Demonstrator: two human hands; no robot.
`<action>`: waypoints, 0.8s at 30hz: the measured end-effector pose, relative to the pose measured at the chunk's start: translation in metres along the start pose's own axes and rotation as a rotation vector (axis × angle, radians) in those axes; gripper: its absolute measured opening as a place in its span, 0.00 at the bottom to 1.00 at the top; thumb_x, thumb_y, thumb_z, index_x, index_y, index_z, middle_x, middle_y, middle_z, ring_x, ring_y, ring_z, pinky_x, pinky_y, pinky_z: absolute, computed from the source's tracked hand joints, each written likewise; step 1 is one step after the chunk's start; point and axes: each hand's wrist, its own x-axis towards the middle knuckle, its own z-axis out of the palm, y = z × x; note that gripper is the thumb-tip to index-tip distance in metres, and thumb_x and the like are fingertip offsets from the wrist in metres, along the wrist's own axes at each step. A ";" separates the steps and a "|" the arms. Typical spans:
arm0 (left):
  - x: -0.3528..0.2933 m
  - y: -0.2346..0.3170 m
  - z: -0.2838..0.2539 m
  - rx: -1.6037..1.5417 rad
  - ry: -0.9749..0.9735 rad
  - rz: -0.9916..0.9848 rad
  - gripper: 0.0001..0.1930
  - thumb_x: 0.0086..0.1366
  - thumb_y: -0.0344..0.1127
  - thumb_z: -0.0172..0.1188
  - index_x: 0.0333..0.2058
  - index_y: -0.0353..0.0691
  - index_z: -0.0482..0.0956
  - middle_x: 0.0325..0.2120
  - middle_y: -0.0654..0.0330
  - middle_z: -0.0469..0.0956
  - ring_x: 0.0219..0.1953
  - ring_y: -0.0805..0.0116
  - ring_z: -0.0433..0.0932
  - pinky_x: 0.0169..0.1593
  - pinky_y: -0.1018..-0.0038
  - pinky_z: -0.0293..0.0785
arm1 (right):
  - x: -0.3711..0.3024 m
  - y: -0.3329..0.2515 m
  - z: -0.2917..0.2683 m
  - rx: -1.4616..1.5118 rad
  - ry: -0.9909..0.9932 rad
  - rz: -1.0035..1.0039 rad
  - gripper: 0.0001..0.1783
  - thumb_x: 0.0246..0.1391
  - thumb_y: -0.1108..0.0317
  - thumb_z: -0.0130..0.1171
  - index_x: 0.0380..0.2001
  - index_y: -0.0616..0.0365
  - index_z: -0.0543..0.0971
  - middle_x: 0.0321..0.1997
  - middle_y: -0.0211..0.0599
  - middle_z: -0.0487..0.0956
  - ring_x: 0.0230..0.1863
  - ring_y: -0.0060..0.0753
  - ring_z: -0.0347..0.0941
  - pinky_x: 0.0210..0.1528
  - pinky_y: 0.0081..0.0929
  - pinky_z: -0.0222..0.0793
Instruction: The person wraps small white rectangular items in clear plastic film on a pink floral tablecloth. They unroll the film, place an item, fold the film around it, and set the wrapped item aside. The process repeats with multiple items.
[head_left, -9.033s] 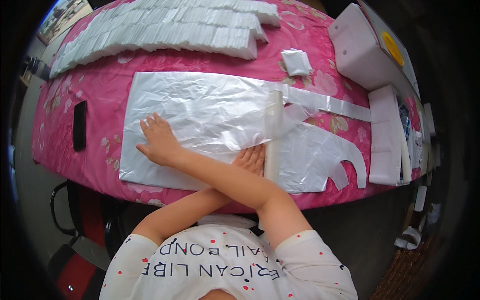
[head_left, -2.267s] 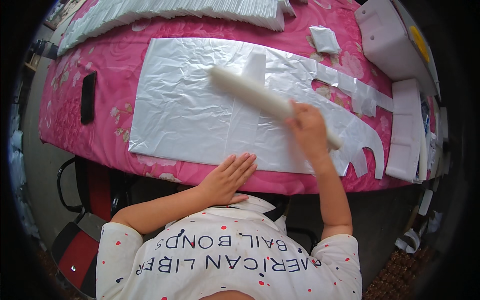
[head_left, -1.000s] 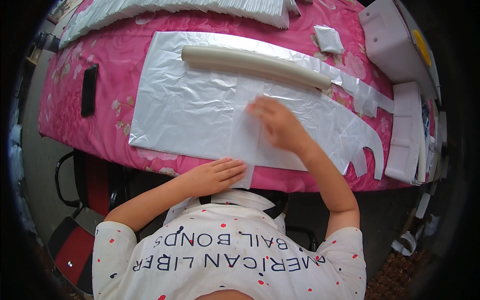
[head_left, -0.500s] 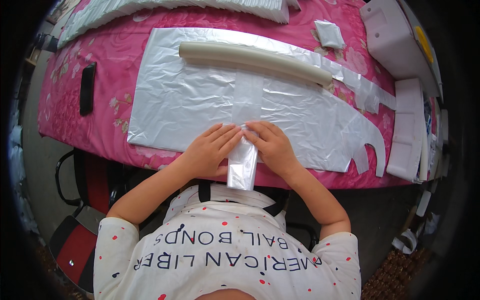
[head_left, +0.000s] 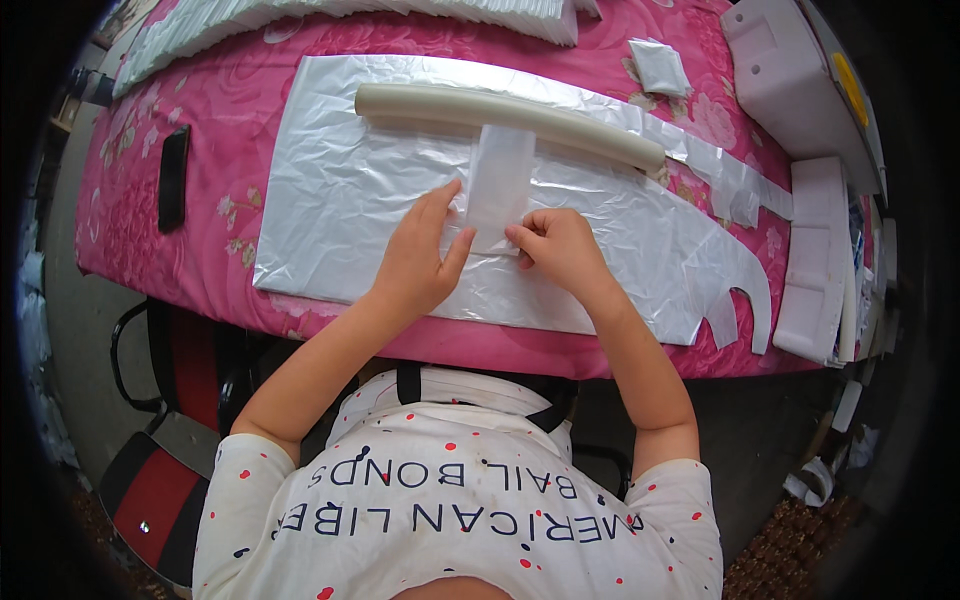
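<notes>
A folded strip of translucent white plastic film (head_left: 502, 175) lies on a flat spread of silvery-white plastic sheets (head_left: 330, 200), whose right end is cut into curved straps. My right hand (head_left: 562, 252) pinches the strip's near right corner between thumb and fingertips. Close to the strip's left edge, my left hand (head_left: 418, 250) rests over the sheets with thumb and fingers apart; it grips nothing that I can see. A long beige tube (head_left: 510, 118) lies across the sheets just beyond the strip.
Pink flowered cloth (head_left: 130, 190) covers the table. A black phone-like slab (head_left: 174, 178) lies at left, a small folded plastic packet (head_left: 659, 68) at far right. Stacked white folded film (head_left: 350, 8) lines the far edge; white foam boxes (head_left: 812, 260) stand at right. Chairs (head_left: 160, 500) are at lower left.
Both hands have moved away from me. The shiny folded end that hung toward me over the near edge is gone from there; the strip now lies wholly on the sheets. My left fingers have spread.
</notes>
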 end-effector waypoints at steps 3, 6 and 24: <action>-0.009 -0.002 0.006 0.373 0.009 0.350 0.31 0.58 0.34 0.53 0.58 0.30 0.56 0.58 0.46 0.58 0.58 0.51 0.59 0.60 0.62 0.54 | 0.009 -0.005 -0.007 0.028 -0.085 0.102 0.14 0.49 0.64 0.58 0.22 0.68 0.78 0.17 0.37 0.77 0.19 0.25 0.75 0.23 0.21 0.68; -0.016 -0.002 0.024 0.523 -0.194 0.329 0.34 0.59 0.40 0.52 0.60 0.30 0.51 0.62 0.46 0.50 0.65 0.52 0.47 0.65 0.62 0.43 | 0.012 -0.007 -0.008 0.026 -0.116 0.126 0.14 0.48 0.64 0.58 0.21 0.67 0.78 0.17 0.36 0.77 0.18 0.25 0.75 0.22 0.21 0.68; 0.003 -0.008 0.025 0.535 -0.031 0.382 0.27 0.49 0.24 0.54 0.51 0.32 0.66 0.51 0.52 0.68 0.53 0.57 0.67 0.55 0.64 0.63 | 0.017 0.020 -0.013 -0.732 0.073 -0.905 0.27 0.41 0.75 0.55 0.51 0.59 0.70 0.58 0.40 0.67 0.60 0.42 0.61 0.62 0.38 0.56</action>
